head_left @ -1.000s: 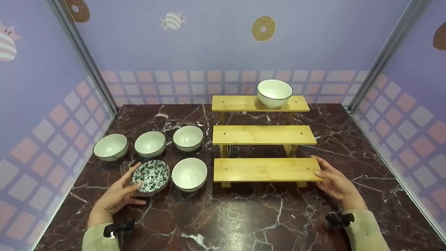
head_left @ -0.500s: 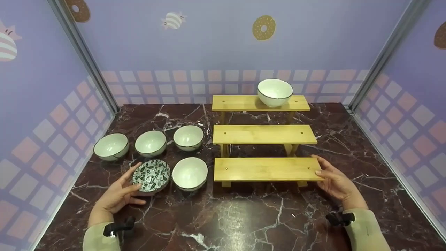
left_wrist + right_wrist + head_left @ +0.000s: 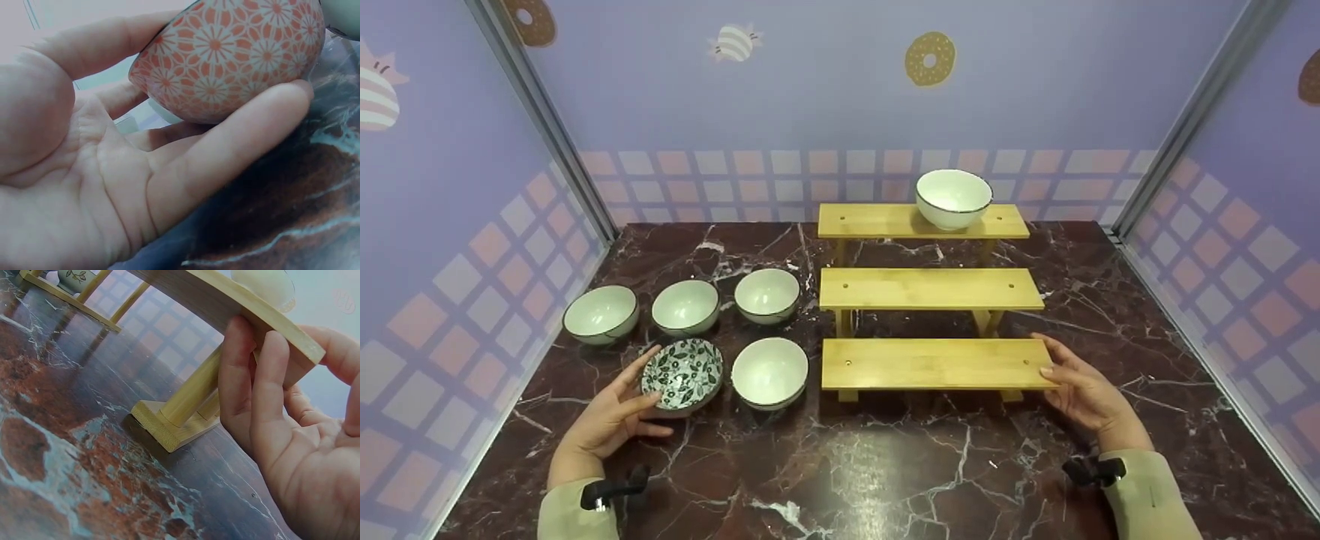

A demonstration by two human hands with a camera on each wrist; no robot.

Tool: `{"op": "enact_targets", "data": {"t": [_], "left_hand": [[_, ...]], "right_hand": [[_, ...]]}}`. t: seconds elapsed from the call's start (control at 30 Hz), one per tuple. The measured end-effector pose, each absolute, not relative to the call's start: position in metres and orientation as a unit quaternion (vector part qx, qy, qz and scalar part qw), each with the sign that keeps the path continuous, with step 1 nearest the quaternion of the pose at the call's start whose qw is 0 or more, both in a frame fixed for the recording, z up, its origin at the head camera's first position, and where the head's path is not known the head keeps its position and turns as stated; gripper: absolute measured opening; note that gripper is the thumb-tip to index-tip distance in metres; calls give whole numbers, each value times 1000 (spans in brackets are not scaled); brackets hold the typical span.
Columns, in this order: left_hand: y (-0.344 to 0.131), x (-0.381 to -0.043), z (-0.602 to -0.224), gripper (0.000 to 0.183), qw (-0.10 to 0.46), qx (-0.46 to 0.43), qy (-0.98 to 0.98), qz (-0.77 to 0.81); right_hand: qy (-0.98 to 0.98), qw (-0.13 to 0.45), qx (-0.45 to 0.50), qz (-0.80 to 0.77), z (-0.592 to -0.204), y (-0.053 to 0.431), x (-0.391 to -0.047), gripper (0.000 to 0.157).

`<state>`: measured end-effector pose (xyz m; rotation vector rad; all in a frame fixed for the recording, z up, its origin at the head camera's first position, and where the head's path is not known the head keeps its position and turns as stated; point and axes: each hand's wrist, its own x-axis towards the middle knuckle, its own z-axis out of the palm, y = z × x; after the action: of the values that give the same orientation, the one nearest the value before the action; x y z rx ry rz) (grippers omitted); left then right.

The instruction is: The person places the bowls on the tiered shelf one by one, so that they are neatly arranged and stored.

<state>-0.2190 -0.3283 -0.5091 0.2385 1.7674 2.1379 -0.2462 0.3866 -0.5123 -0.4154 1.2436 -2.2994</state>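
My left hand [image 3: 611, 420] holds a small bowl [image 3: 682, 375] at its left side, thumb over the rim and fingers beneath. Dark leaves pattern its inside; the left wrist view shows orange, flower-patterned outer walls [image 3: 225, 56]. The bowl is slightly tilted. To its right stands a plain white bowl [image 3: 769, 373] with a dark rim. On the other side, my right hand [image 3: 1084, 390] pinches the right end of the lowest board [image 3: 934, 364] of a three-step wooden stand. In the right wrist view, its fingers [image 3: 270, 371] curl under that board, above a wooden leg [image 3: 191, 394].
Several more white bowls, such as the leftmost bowl [image 3: 601, 315], stand in a row behind the held one. Another white bowl [image 3: 954, 199] sits on the top board [image 3: 877, 220]. The middle board [image 3: 930, 289] is bare. Patterned walls enclose the dark marble tabletop [image 3: 885, 465].
The patterned bowl in my left hand has shifted slightly left and up, widening the gap to the white bowl beside it. My right hand keeps its grip on the lowest board.
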Motion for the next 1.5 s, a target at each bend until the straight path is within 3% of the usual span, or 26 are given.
{"op": "enact_targets", "data": {"t": [0.57, 0.97, 1.5], "left_hand": [[-313, -211, -490, 77, 143, 101, 612, 771], [-290, -209, -468, 79, 105, 55, 617, 778], [-238, -233, -407, 80, 95, 65, 610, 784]], "right_hand": [[454, 242, -149, -845, -511, 387, -246, 55], [449, 243, -144, -848, -511, 387, -248, 55], [423, 254, -168, -854, -515, 387, -247, 58]]}}
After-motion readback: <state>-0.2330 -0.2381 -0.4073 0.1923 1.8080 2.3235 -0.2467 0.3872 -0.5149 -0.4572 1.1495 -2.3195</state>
